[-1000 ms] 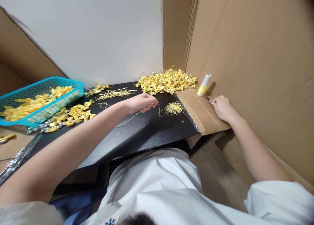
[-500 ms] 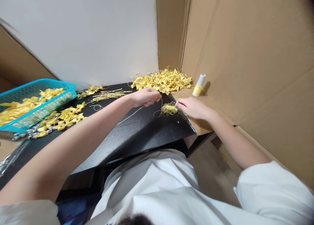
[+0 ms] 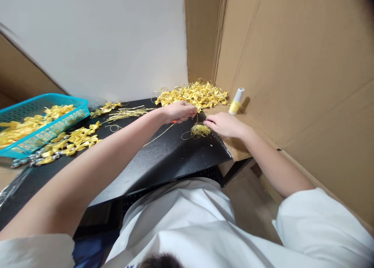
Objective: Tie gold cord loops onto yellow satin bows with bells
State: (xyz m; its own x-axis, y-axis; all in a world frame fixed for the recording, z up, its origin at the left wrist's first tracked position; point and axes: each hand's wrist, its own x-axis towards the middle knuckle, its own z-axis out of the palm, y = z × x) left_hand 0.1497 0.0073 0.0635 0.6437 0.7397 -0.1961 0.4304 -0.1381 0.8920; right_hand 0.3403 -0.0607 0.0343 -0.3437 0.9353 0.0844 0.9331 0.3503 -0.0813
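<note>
My left hand [image 3: 181, 111] is closed on a thin yellow cord [image 3: 159, 136], which trails from beneath it toward the lower left over the black tabletop. A small orange-red spot [image 3: 174, 122] shows below my left fingers; its kind is unclear. Just to the right, my right hand [image 3: 223, 124] has its fingers pinched together at a strand of yellow cord, its fingertips mostly hidden. A tangled bundle of yellow cord [image 3: 201, 130] lies on the table just below and between both hands.
Behind my hands is a heap of yellow ribbon bows [image 3: 201, 94]. A cone spool [image 3: 236, 101] stands at right on cardboard. Cut cords [image 3: 127, 112], more bows [image 3: 77, 140] and a blue basket [image 3: 84, 108] of yellow ribbon pieces lie left. Cardboard walls [image 3: 292, 65] enclose the right side.
My left hand has moved slightly right, and my right hand slightly left, bringing them closer together. The orange-red spot now shows under my left hand.
</note>
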